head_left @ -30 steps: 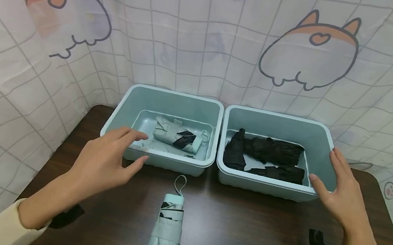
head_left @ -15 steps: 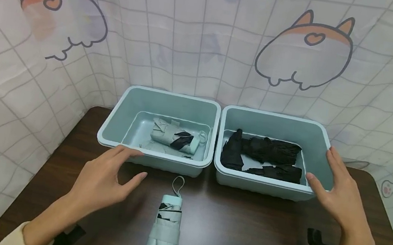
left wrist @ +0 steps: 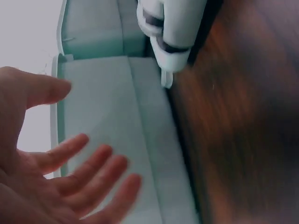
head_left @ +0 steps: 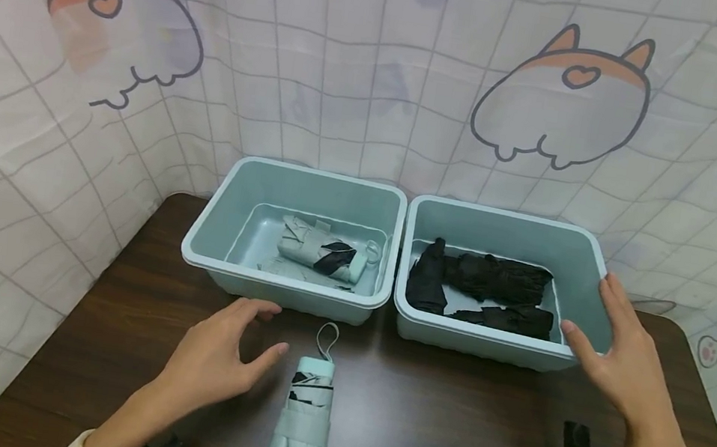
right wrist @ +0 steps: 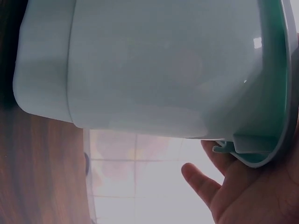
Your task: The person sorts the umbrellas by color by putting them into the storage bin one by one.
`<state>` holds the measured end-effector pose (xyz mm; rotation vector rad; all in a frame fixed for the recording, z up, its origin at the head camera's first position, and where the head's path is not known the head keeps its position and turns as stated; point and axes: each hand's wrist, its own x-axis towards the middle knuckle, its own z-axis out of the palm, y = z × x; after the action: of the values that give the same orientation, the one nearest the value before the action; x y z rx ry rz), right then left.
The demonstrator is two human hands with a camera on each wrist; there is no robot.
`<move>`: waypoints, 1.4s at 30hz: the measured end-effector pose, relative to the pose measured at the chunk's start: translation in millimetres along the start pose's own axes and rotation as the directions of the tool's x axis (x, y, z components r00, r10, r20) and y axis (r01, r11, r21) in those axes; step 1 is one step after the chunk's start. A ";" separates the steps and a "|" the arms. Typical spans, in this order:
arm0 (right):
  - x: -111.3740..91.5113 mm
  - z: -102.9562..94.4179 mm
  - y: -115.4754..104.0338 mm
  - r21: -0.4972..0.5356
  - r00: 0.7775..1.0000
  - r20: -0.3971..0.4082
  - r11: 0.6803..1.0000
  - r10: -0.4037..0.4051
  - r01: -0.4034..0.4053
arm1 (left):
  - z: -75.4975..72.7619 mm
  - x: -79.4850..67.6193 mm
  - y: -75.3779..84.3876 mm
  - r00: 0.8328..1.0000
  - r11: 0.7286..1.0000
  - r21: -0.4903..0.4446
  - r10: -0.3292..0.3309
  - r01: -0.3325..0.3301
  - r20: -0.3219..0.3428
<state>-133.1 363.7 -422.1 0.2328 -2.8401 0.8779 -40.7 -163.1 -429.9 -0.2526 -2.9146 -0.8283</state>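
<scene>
A folded pale mint umbrella (head_left: 302, 427) lies on the table in the head view, its wrist loop towards the bins. My left hand (head_left: 215, 356) hovers to its left, thumb and fingers apart, holding nothing. In the left wrist view the umbrella (left wrist: 180, 28) is at the top, beyond the fingertips. My right hand (head_left: 628, 365) rests at the right corner of the right light-blue bin (head_left: 478, 345), fingers extended along its rim. The right wrist view has that bin's outer wall (right wrist: 154, 70) with part of the hand below the rim.
The left light-blue bin (head_left: 294, 297) stands beside the right one and contains another folded pale umbrella (head_left: 311, 247). Several black folded fabric bundles (head_left: 494, 275) lie inside the right bin. A patterned curtain (head_left: 379, 68) hangs behind the dark wooden table (head_left: 440, 431).
My left hand has moved down and right, from the left bin's front rim towards the umbrella on the table. My right hand has stayed at the right bin's corner.
</scene>
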 end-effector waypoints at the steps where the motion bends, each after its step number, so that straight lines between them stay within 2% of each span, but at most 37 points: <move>1: -0.7 0.4 0.3 0.002 1.000 -0.002 1.000 -0.001 0.001 | 2.3 -1.0 0.6 0.999 0.999 -0.017 -0.032 0.033 0.039; 3: -1.5 1.1 0.8 -0.001 1.000 -0.010 1.000 -0.007 0.007 | 7.0 -3.6 2.0 0.989 0.993 -0.049 -0.097 0.103 0.115; 6: -1.4 2.1 1.0 0.001 1.000 -0.018 1.000 -0.012 0.012 | 14.9 -9.5 4.5 0.960 0.976 -0.078 -0.182 0.202 0.212; 11: 0.7 3.1 0.0 0.001 1.000 -0.021 1.000 -0.019 0.019 | 34.2 -21.9 8.7 0.933 0.952 -0.111 -0.247 0.284 0.262; 16: 0.9 2.1 0.3 0.012 0.999 -0.033 1.000 -0.027 0.028 | 45.6 -30.1 15.0 0.933 0.946 -0.124 -0.262 0.299 0.247; 23: 0.4 2.7 0.9 0.013 0.999 -0.026 1.000 -0.021 0.021 | 52.4 -35.1 28.4 0.912 0.934 -0.127 -0.286 0.334 0.293; 31: -0.1 5.3 -1.2 0.005 1.000 -0.026 1.000 -0.013 0.013 | 58.3 -36.5 42.6 0.901 0.931 -0.049 -0.336 0.362 0.274; 42: 1.4 3.3 -2.9 -0.006 1.000 -0.015 1.000 -0.017 0.016 | 67.8 -33.2 58.0 0.907 0.939 0.003 -0.334 0.345 0.255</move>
<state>-134.2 359.3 -423.0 0.2474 -2.8222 0.8646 -0.8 -83.0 -462.2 0.1703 -3.2382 -0.9690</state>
